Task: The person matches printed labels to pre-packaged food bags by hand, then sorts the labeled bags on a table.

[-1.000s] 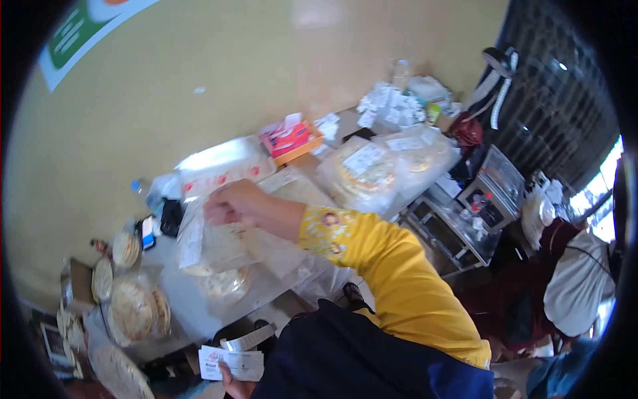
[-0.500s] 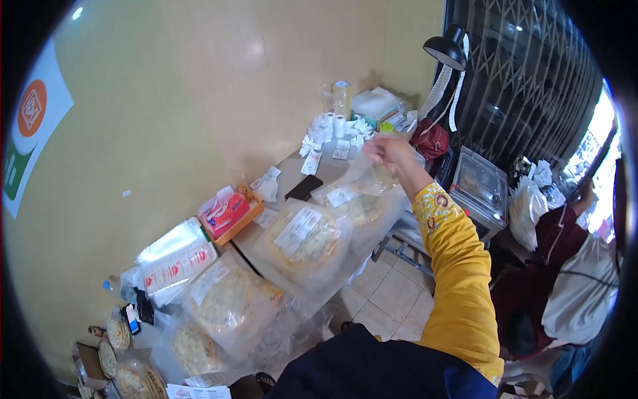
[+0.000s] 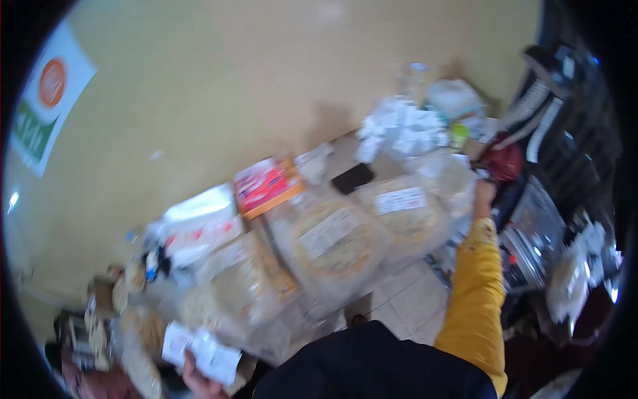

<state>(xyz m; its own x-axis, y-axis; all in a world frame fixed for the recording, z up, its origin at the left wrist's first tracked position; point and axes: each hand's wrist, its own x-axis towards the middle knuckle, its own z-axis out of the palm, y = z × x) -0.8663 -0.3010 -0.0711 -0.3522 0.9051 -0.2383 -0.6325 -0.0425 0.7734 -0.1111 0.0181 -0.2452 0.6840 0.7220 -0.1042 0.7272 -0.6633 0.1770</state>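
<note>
My right hand (image 3: 484, 194), in a yellow sleeve, is at the table's far right end beside a dark red bag (image 3: 503, 159); its fingers are blurred. At the lower left, my left hand (image 3: 197, 378) holds white printed papers (image 3: 211, 354), the thumb over them. Between the hands lie flat round breads in clear bags: a large one with a white label (image 3: 335, 243), another labelled one (image 3: 405, 216), and one further left (image 3: 242, 286). A translucent bag (image 3: 448, 179) lies just left of my right hand.
On the table (image 3: 345, 147) are a black phone (image 3: 353, 178), an orange-edged box (image 3: 268, 186), a white package (image 3: 203, 223) and crumpled papers (image 3: 402, 126). More bagged bread (image 3: 143, 326) is at lower left. A plastic container (image 3: 535, 213) stands right of my sleeve.
The view has shifted, and my right hand has moved rightward and down, from over the bagged bread to beside the red bag. My left hand has come into view with the papers.
</note>
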